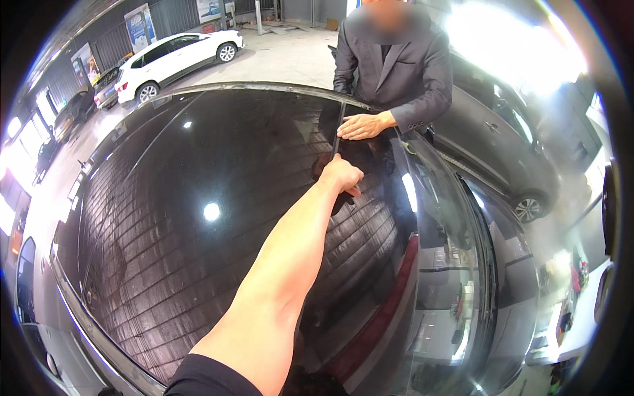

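Observation:
My bare left arm reaches across a glossy black car roof (191, 152). The fingers of my left hand (341, 175) are curled, closed at the near end of a thin dark strip (340, 122) that runs away from me over the roof. Some of the fingertips are hidden, so how they grip it shows only partly. Across the car a person in a dark suit jacket (403, 72) leans in. That person's hand (363, 126) lies flat on the roof beside the strip, just beyond mine. My right hand is out of view.
The windshield (442, 284) slopes down on the right. A dark grey car (502, 138) stands close behind the other person. Farther off at the left is a white car (178, 59) on the workshop floor (284, 56). Bright lamps reflect in the roof.

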Demonstrator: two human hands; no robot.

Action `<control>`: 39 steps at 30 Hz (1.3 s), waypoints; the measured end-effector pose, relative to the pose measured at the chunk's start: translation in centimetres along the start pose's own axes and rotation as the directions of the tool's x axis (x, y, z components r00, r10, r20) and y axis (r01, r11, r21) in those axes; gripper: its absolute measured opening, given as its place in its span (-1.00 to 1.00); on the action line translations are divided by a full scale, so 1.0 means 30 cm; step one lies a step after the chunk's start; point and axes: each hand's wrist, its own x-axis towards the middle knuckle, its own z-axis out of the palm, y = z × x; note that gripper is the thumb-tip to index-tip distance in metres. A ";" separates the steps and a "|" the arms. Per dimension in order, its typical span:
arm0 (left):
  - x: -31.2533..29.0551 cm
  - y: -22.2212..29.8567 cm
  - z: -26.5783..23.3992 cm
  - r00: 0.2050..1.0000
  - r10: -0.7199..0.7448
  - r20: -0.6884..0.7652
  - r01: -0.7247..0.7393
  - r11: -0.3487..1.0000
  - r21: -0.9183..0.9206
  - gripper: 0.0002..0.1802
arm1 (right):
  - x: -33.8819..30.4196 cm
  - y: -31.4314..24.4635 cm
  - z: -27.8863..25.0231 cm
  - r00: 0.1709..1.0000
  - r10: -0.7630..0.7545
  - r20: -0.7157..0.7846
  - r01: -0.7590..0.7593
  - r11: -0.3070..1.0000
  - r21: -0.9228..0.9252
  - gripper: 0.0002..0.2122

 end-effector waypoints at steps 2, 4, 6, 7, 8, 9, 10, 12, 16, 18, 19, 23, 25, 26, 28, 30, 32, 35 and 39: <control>0.000 0.023 -0.004 0.996 -0.085 -0.008 0.086 0.996 0.028 -0.43 | -0.001 0.000 0.005 1.000 -0.007 0.010 0.007 0.999 -0.032 -0.81; -0.075 0.140 0.022 0.952 -0.304 -0.023 0.296 0.940 -0.169 -0.49 | -0.004 0.005 -0.006 1.000 0.002 -0.017 -0.002 1.000 -0.018 -0.80; -0.133 0.208 0.020 0.923 -0.381 -0.054 0.360 0.905 -0.226 -0.43 | -0.006 -0.002 -0.005 0.999 0.023 -0.045 -0.021 0.999 0.041 -0.80; -0.110 0.202 0.014 0.925 -0.377 -0.047 0.357 0.906 -0.226 -0.48 | -0.008 0.001 -0.001 0.999 0.010 -0.045 -0.010 1.000 0.017 -0.80; -0.096 0.191 0.018 0.927 -0.373 -0.040 0.355 0.907 -0.226 -0.54 | -0.009 0.011 0.000 0.999 -0.002 -0.045 0.002 1.000 -0.006 -0.80; -0.072 0.123 0.007 0.959 -0.281 -0.032 0.274 0.953 -0.130 -0.53 | -0.013 0.009 -0.007 1.000 -0.023 -0.017 0.023 0.999 -0.028 -0.80; -0.053 0.046 -0.019 0.981 -0.190 -0.029 0.189 0.981 -0.033 -0.53 | -0.011 0.000 -0.013 1.000 -0.016 0.008 0.016 1.000 -0.008 -0.81; -0.078 0.017 0.018 0.965 -0.074 -0.251 0.093 0.993 0.067 -0.53 | -0.004 -0.021 -0.026 1.000 0.008 0.007 -0.008 1.000 0.013 -0.82; -0.347 0.178 0.088 0.939 0.111 -0.325 -0.094 0.993 0.067 -0.59 | -0.029 0.007 -0.036 1.000 0.029 -0.008 -0.029 0.996 -0.081 -0.86; -0.459 0.166 0.095 0.973 0.152 -0.175 -0.132 0.984 0.121 -0.58 | -0.007 -0.002 -0.036 0.997 0.066 -0.028 -0.067 0.997 -0.032 -0.88; -0.527 0.200 0.077 0.986 0.128 -0.106 -0.111 0.982 0.151 -0.57 | 0.004 0.000 -0.030 0.995 0.088 -0.049 -0.090 0.995 -0.033 -0.88; -0.592 0.242 0.103 0.992 0.115 -0.055 -0.100 0.972 0.212 -0.54 | -0.007 -0.015 -0.015 0.983 0.180 0.031 -0.182 0.980 0.079 -0.88; -0.576 0.227 0.103 0.992 0.114 -0.061 -0.103 0.982 0.161 -0.54 | -0.015 0.010 -0.025 0.995 0.101 0.013 -0.101 0.995 -0.007 -0.91; -0.566 0.219 0.092 0.990 0.112 -0.082 -0.098 0.981 0.166 -0.54 | -0.010 0.030 -0.025 0.996 0.090 0.027 -0.089 0.995 -0.035 -0.93; -0.561 0.187 0.087 0.987 0.116 -0.113 -0.097 0.982 0.160 -0.54 | -0.010 0.039 -0.015 0.996 0.087 -0.003 -0.087 0.995 -0.047 -0.93; -0.560 0.168 0.097 0.981 0.130 -0.142 -0.109 0.982 0.153 -0.54 | 0.030 -0.005 -0.035 0.998 0.059 -0.036 -0.061 0.996 -0.059 -0.93; -0.649 0.236 0.111 0.975 0.199 -0.102 -0.185 0.974 0.132 -0.57 | 0.085 -0.140 -0.024 0.979 0.198 -0.040 -0.195 0.978 0.069 -0.93; -0.865 0.280 0.222 0.951 0.309 -0.003 -0.303 0.935 0.181 -0.68 | -0.039 -0.003 -0.038 0.974 0.205 0.094 -0.187 0.967 -0.175 -0.96; -1.079 0.213 0.338 0.870 0.491 0.039 -0.478 0.821 0.313 -0.67 | -0.020 0.004 -0.027 0.999 0.021 -0.024 -0.024 0.994 -0.110 -0.96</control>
